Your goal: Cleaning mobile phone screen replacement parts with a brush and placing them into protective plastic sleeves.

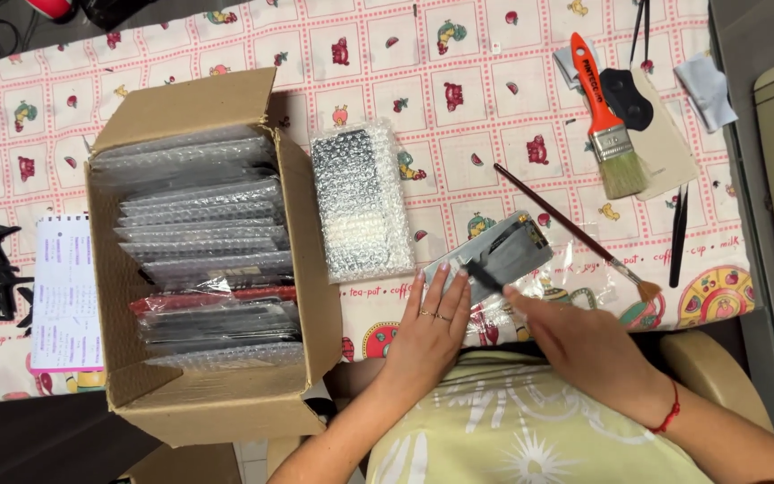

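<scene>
Here, left hand (429, 327) flat, fingers spread, pressing the lower-left end of a grey slab-shaped device (494, 254); right hand (575, 339) pinched around a small dark tool (481, 276) laid on it. Long axis tilted, running lower left to upper right, just below frame centre. Glossy clear wrap beneath. Bubble-wrapped packet (360, 202) just left; cardboard box (306, 269) of similar packets farther left. Checked printed tablecloth (468, 54) under everything.

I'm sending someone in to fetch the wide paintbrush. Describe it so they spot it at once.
Start at the patterned tablecloth and go to its far right end, away from the cardboard box. There the wide paintbrush lies beside a black pad on a beige cloth. Its bright orange handle and broad pale bristles set it apart from the thin dark-handled fan brush nearby.
</scene>
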